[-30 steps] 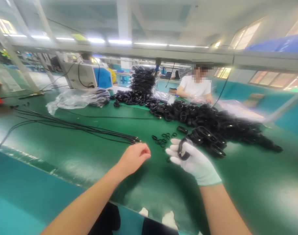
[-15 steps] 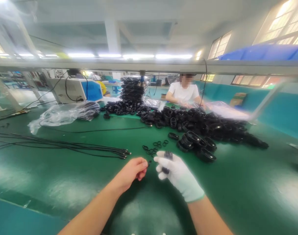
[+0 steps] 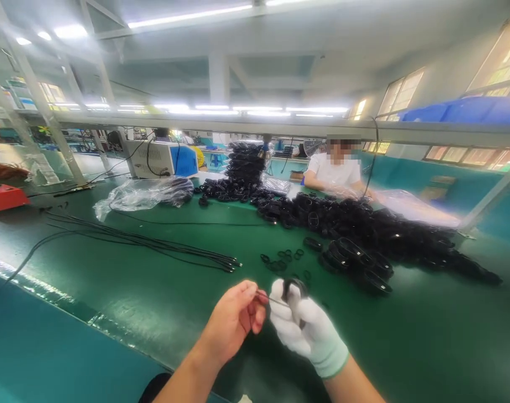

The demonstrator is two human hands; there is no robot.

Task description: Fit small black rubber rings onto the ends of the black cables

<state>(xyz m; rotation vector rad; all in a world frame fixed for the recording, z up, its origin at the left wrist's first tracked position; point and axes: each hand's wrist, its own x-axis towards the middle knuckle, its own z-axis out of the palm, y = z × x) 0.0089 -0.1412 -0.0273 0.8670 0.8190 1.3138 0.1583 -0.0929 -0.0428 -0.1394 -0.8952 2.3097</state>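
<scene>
My right hand (image 3: pixel 303 330), in a white glove, grips a black plastic ring part (image 3: pixel 294 288) above the green table (image 3: pixel 154 302). My bare left hand (image 3: pixel 234 319) pinches a thin small black ring or wire (image 3: pixel 272 299) stretched toward the gloved fingers; the two hands almost touch. Several small black O-rings (image 3: pixel 282 260) lie on the table just beyond the hands. A short row of black ring parts (image 3: pixel 355 260) sits to the right of them.
A long heap of black ring parts (image 3: pixel 364 224) crosses the table's far side, with a tall stack (image 3: pixel 244 162) behind it. Black cables (image 3: pixel 154 246) lie at left, beside a clear plastic bag (image 3: pixel 141 193). A person in a white shirt (image 3: pixel 334 170) works opposite. A red box (image 3: pixel 3 197) sits far left.
Both hands have drawn closer to me and together. My left hand, fingers closed earlier beside the O-rings, now holds a thin piece against the part in my right hand.
</scene>
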